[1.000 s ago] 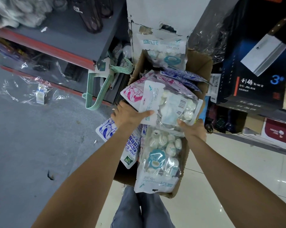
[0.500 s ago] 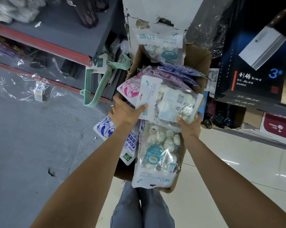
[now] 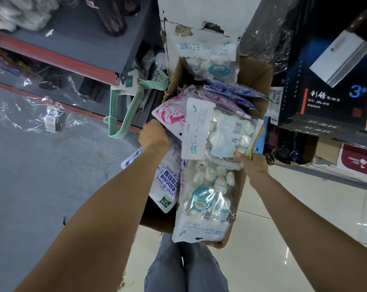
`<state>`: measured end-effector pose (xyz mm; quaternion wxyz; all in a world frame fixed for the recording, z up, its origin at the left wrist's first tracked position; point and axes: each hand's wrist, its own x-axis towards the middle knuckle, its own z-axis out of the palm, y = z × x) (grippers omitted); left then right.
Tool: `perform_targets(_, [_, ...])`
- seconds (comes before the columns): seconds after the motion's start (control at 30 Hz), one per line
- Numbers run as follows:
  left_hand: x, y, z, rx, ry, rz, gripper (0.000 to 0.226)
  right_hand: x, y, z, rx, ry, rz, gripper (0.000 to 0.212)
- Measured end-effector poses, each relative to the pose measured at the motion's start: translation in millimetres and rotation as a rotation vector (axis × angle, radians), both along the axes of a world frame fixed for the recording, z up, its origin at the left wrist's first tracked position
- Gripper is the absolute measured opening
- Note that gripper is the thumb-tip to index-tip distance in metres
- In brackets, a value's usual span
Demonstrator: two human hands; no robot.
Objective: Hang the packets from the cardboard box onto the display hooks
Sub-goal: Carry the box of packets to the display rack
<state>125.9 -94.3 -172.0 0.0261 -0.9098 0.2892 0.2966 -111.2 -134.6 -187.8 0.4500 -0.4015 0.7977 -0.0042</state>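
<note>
**Several packets heaped in an open box, both hands on the pile**

Several packets fill the cardboard box (image 3: 254, 74) at the frame's centre. The top packet (image 3: 218, 129), clear with white balls and a barcode label, lies across the heap. The right hand (image 3: 253, 164), at its 5 o'clock corner, pinches that corner in its grip. The left hand (image 3: 154, 135), at 9 o'clock of the packet, has its grip curled around the edge of a pink-printed packet (image 3: 170, 111). Green hangers (image 3: 125, 121) dangle at 9 o'clock of the box; a knife box (image 3: 326, 98) stands at 3 o'clock.
</note>
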Motion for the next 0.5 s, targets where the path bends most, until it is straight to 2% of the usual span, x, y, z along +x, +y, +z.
perform_targets(0.07, [-3.0, 0.8, 1.6, -0.004, -0.036, -0.047, 0.027, 1.9, -0.9, 1.6, -0.028, 0.143, 0.126, 0.047])
perform_targets(0.17, [-6.8, 6.2, 6.6, -0.045, -0.077, -0.106, 0.025, 2.7, 1.1, 1.2, -0.062, 0.227, 0.244, 0.034])
perform_targets(0.27, [-7.7, 15.7, 9.8, -0.09, -0.046, -0.064, 0.02, -4.5, 7.8, 2.4, -0.08, 0.214, 0.305, 0.028])
perform_targets(0.5, [-29.7, 68.5, 43.0, -0.188, -0.006, 0.08, 0.02, -33.0, 49.4, 26.0, -0.057, 0.181, 0.271, 0.029])
